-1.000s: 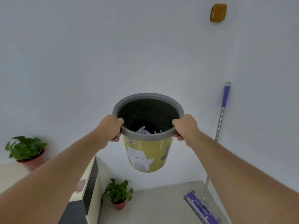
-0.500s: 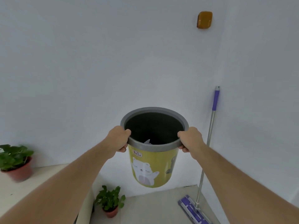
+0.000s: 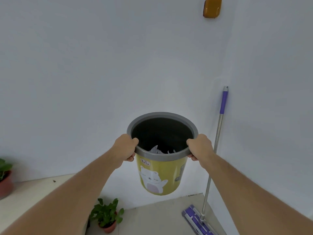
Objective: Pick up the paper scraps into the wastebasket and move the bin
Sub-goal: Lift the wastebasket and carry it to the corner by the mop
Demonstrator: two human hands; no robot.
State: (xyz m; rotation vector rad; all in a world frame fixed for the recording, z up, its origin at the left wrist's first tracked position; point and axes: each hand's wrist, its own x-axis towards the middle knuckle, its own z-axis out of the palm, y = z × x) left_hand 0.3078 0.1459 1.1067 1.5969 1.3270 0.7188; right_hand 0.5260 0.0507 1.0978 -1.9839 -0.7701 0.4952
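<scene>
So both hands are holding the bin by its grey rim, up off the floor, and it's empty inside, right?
Not empty. The head view shows paper scraps inside the bin. The rest holds: left hand and right hand grip the grey rim, off the floor.

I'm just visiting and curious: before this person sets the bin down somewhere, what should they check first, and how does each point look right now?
1. Left hand has a grip on the wastebasket rim: ok.
2. Right hand has a grip on the opposite side: ok.
3. Bin upright, not tipping: ok.
4. Paper scraps inside, below the rim: ok.
5. Floor below free of the potted plant and mop: ok, both off to the sides.
6. No scraps left elsewhere on the floor: cannot tell.
</scene>
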